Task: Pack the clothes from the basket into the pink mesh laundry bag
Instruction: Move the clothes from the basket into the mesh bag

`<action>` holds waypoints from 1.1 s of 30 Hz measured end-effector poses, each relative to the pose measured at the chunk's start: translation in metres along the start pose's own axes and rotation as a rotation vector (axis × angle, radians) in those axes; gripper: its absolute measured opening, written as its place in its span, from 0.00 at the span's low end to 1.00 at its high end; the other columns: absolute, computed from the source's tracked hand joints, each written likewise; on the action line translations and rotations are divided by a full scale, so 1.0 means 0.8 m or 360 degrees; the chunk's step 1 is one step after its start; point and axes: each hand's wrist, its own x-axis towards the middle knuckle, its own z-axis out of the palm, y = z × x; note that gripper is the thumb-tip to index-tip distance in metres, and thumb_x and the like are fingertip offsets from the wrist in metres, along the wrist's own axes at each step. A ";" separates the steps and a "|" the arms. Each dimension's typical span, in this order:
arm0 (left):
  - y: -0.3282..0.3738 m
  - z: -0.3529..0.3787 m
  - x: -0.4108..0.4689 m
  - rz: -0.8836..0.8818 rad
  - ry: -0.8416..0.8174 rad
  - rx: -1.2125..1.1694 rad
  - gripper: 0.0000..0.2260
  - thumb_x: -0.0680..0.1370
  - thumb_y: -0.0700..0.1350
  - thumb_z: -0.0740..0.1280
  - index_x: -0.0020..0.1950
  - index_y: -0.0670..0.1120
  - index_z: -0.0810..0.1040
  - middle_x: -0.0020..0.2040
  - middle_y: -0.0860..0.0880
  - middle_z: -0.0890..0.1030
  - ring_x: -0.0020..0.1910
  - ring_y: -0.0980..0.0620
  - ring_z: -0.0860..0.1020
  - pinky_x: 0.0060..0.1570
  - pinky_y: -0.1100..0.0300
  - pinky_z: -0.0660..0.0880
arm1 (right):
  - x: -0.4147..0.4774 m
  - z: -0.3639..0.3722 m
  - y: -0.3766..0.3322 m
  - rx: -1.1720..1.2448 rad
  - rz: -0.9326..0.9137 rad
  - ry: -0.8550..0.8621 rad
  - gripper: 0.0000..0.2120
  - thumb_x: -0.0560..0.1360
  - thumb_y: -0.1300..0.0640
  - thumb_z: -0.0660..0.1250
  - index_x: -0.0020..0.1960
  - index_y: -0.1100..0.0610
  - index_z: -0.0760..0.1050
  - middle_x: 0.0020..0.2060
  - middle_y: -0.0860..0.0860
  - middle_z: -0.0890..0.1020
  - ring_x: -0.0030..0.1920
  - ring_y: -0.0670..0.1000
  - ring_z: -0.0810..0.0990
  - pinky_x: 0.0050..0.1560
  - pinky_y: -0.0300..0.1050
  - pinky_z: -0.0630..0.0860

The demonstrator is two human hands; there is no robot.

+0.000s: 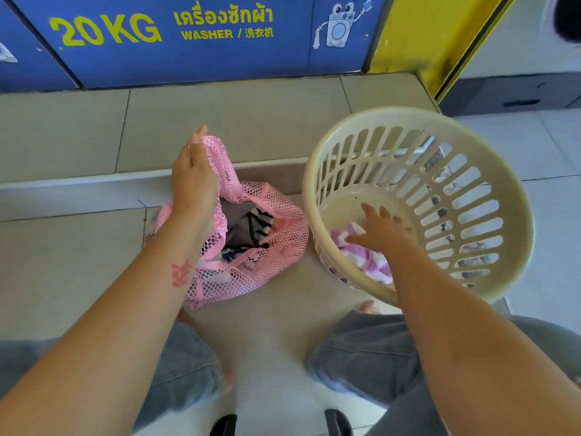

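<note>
The pink mesh laundry bag (276,250) sits on the tiled floor, its mouth held up and open by my left hand (193,174), which pinches the top edge. Grey and black-and-white clothes (248,226) lie inside it. To the right stands a cream slotted basket (471,158), tilted toward me. A purple-and-white striped cloth (364,256) lies at its bottom. My right hand (382,229) reaches into the basket with fingers spread, resting on that cloth.
A blue washer front (188,42) marked 20 KG stands behind a raised tiled step (78,180). A yellow panel (424,33) stands at the right. My knees in grey jeans (361,350) frame the floor below, close to bag and basket.
</note>
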 end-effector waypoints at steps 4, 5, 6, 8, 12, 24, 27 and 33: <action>-0.014 0.022 0.004 -0.0056 0.0061 -0.0055 0.18 0.84 0.52 0.48 0.69 0.57 0.72 0.68 0.59 0.71 0.63 0.63 0.66 0.62 0.68 0.60 | 0.029 0.032 0.011 -0.0054 0.0140 -0.0310 0.59 0.63 0.28 0.70 0.77 0.41 0.34 0.79 0.53 0.40 0.76 0.68 0.47 0.71 0.71 0.53; -0.019 0.028 0.006 -0.0070 0.0075 -0.0062 0.18 0.84 0.53 0.49 0.69 0.57 0.72 0.68 0.59 0.71 0.64 0.63 0.66 0.62 0.68 0.60 | 0.038 0.037 0.011 -0.0067 0.0170 -0.0380 0.61 0.62 0.28 0.70 0.76 0.41 0.30 0.78 0.53 0.36 0.76 0.69 0.44 0.70 0.72 0.53; -0.023 0.033 0.010 -0.0080 0.0084 -0.0059 0.18 0.84 0.53 0.49 0.69 0.57 0.72 0.68 0.59 0.71 0.64 0.63 0.67 0.62 0.68 0.60 | 0.045 0.041 0.011 -0.0084 0.0183 -0.0436 0.63 0.62 0.28 0.71 0.76 0.43 0.28 0.77 0.54 0.34 0.76 0.70 0.43 0.70 0.73 0.53; -0.029 0.042 0.016 -0.0105 0.0086 -0.0079 0.18 0.84 0.54 0.49 0.69 0.58 0.72 0.67 0.61 0.72 0.64 0.64 0.67 0.60 0.72 0.61 | 0.058 0.046 0.011 -0.0150 0.0169 -0.0505 0.66 0.60 0.27 0.71 0.75 0.45 0.25 0.77 0.55 0.32 0.75 0.70 0.41 0.70 0.74 0.53; -0.036 0.051 0.030 -0.0123 0.0107 -0.0077 0.17 0.83 0.56 0.49 0.67 0.61 0.73 0.65 0.64 0.71 0.64 0.64 0.68 0.64 0.69 0.62 | 0.077 0.055 0.018 -0.0200 0.0206 -0.0530 0.68 0.58 0.25 0.71 0.74 0.45 0.23 0.76 0.52 0.29 0.76 0.69 0.41 0.68 0.76 0.53; -0.037 0.061 0.046 -0.0138 0.0160 -0.0075 0.18 0.83 0.57 0.50 0.67 0.60 0.74 0.69 0.61 0.71 0.68 0.62 0.67 0.69 0.63 0.62 | 0.103 0.086 0.011 -0.0252 0.0215 -0.0258 0.34 0.75 0.55 0.66 0.75 0.58 0.52 0.67 0.61 0.66 0.66 0.62 0.69 0.62 0.60 0.72; -0.033 0.053 0.041 -0.0117 0.0133 -0.0127 0.17 0.83 0.56 0.50 0.66 0.59 0.74 0.68 0.60 0.72 0.67 0.62 0.68 0.69 0.63 0.62 | 0.100 0.074 0.010 -0.0052 0.0200 -0.0173 0.23 0.73 0.58 0.65 0.66 0.57 0.62 0.58 0.60 0.74 0.60 0.64 0.73 0.57 0.62 0.75; -0.010 0.033 0.023 -0.0082 0.0095 -0.0214 0.18 0.84 0.55 0.50 0.68 0.58 0.73 0.68 0.60 0.72 0.67 0.61 0.68 0.70 0.62 0.62 | 0.073 0.019 -0.016 0.0238 0.0094 0.0091 0.14 0.72 0.55 0.65 0.55 0.57 0.65 0.43 0.56 0.77 0.43 0.59 0.76 0.40 0.51 0.75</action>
